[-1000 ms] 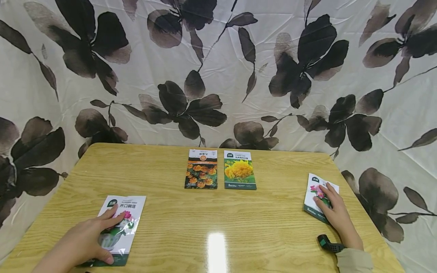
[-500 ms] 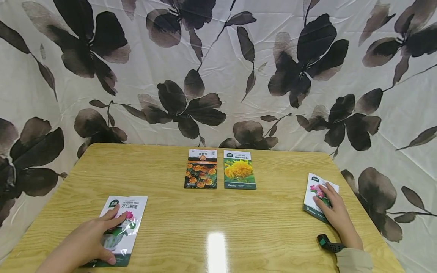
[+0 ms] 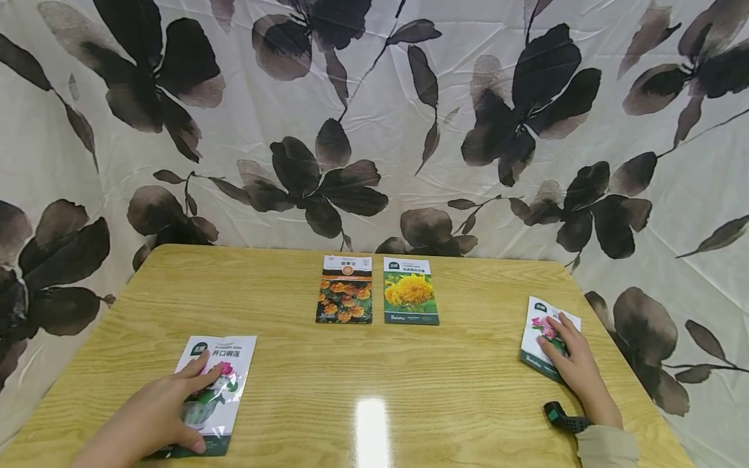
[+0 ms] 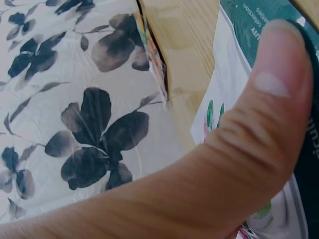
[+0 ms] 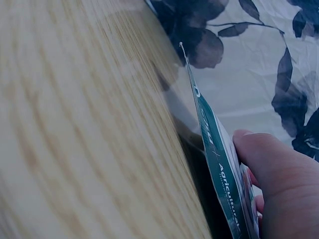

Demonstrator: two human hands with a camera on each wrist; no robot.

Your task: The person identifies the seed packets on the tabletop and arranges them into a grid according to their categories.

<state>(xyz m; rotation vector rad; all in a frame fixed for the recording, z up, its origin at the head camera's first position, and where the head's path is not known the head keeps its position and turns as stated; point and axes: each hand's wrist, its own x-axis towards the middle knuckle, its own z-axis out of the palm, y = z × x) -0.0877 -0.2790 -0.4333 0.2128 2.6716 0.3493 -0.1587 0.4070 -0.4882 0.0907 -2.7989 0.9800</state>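
Note:
My left hand [image 3: 155, 406] lies over a white and green seed packet [image 3: 234, 400] with a pink lotus picture, at the table's front left. Its fingers reach across the packet's face, and in the left wrist view the thumb [image 4: 259, 119] rests by the green end. On the right side, my right hand [image 3: 576, 364] rests on a second lotus seed packet [image 3: 534, 341], turned at an angle, fingers extended over its picture. The right wrist view has the thumb [image 5: 269, 159] touching this packet's [image 5: 214, 149] white face. Each hand covers part of its packet.
Toward the back middle of the wooden table [image 3: 456, 377], an orange marigold seed packet [image 3: 345, 292] and a yellow-flower seed packet [image 3: 411, 292] lie side by side with a small gap. A floral curtain [image 3: 374, 130] hangs behind. A black wristband [image 3: 564, 419] circles the right wrist.
My left hand has slid a little to the right, carrying the lotus seed packet under it along the table. The right hand and the other packets keep their places.

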